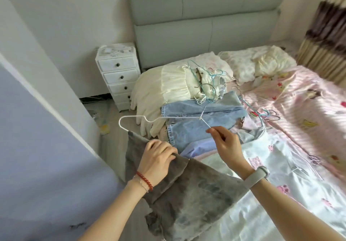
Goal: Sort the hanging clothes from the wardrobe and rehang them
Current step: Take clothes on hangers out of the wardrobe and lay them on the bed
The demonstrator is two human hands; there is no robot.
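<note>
A grey garment hangs folded over the bottom bar of a white wire hanger, held above the bed's near left corner. My left hand grips the grey fabric where it drapes over the bar. My right hand pinches the hanger's right arm between thumb and fingers. Behind them on the bed lies a pile of clothes: light blue denim pieces, a cream pleated garment, and a tangle of blue and white wire hangers on top.
The bed has a pink cartoon-print sheet, two pillows and a grey headboard. Loose hangers lie on the sheet. A white drawer unit stands left of the bed. A pale wall panel fills the left; curtains hang at right.
</note>
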